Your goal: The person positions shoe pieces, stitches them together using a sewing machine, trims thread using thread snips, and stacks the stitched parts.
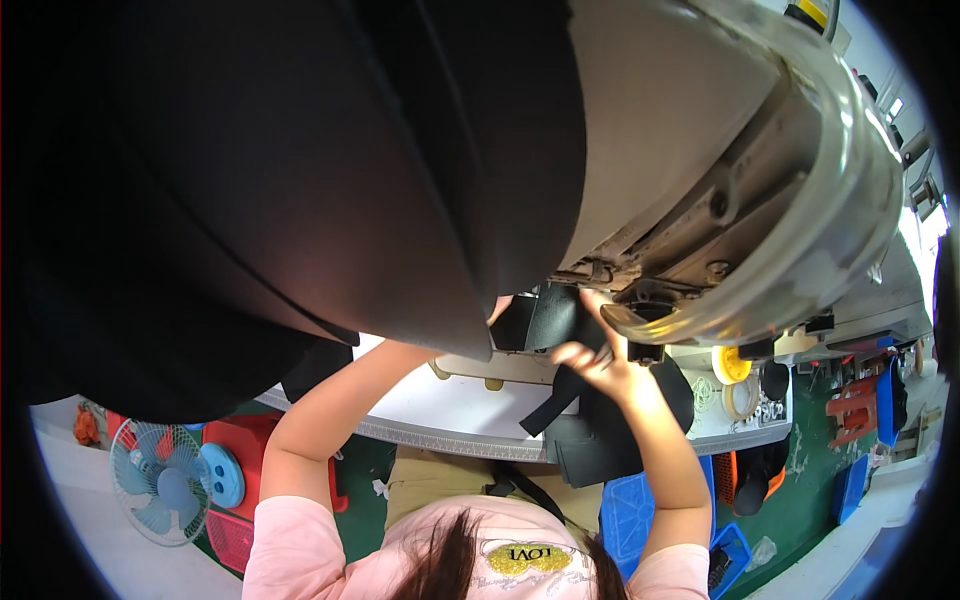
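Large black curved sheets (300,150) fill the upper left, close to the camera. They hide most of my left hand (500,309), and only a sliver shows at their lower edge, beside a black strip of material (556,318). My right hand (605,368) is on the other side of that strip, its visible fingers apart, one stretched up under the machine head (690,250). The head looks like a sewing machine's, with a clear curved guard (850,190). Black flat pieces (600,440) lie below my right hand and hang over the table's front edge.
The white table (400,400) has a ruler strip along its front. Toward its right end are a yellow round spool (733,364) and a tape roll (740,398). A fan (160,480) and a red stool (240,450) stand left; blue crates (640,510) and an orange basket (770,475) sit right.
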The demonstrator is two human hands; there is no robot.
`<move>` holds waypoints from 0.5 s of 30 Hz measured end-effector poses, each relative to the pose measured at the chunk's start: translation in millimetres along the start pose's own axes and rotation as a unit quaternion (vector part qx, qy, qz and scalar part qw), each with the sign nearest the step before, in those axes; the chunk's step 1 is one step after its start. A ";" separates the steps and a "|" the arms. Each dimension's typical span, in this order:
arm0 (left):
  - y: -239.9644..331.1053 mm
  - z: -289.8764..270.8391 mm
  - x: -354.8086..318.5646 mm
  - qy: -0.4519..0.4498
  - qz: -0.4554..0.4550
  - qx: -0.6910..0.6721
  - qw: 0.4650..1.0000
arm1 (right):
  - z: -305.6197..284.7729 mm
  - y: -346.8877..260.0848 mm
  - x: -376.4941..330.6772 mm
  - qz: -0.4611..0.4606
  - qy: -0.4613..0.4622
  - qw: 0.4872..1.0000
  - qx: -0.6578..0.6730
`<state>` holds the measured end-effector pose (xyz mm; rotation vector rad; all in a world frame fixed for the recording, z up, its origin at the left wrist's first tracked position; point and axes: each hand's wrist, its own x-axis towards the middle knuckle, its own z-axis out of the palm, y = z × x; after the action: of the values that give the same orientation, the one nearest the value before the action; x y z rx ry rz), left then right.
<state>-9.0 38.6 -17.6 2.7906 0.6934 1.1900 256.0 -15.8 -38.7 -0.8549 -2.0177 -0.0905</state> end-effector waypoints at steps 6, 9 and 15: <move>26.9 20.8 -9.8 0.055 0.059 0.045 0.996 | 6.4 -33.0 18.7 -0.029 0.014 0.994 -0.107; 27.2 18.9 -6.6 0.117 0.111 0.065 0.985 | 1.6 -33.7 23.4 -0.043 0.073 0.992 -0.091; 38.2 4.7 -0.2 0.163 0.143 0.134 0.967 | -12.8 -40.8 29.4 -0.080 0.055 0.992 -0.082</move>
<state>9.0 4.9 -13.5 3.0245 0.5084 1.7619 230.6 -35.8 1.9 -0.7703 -1.9913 -0.3908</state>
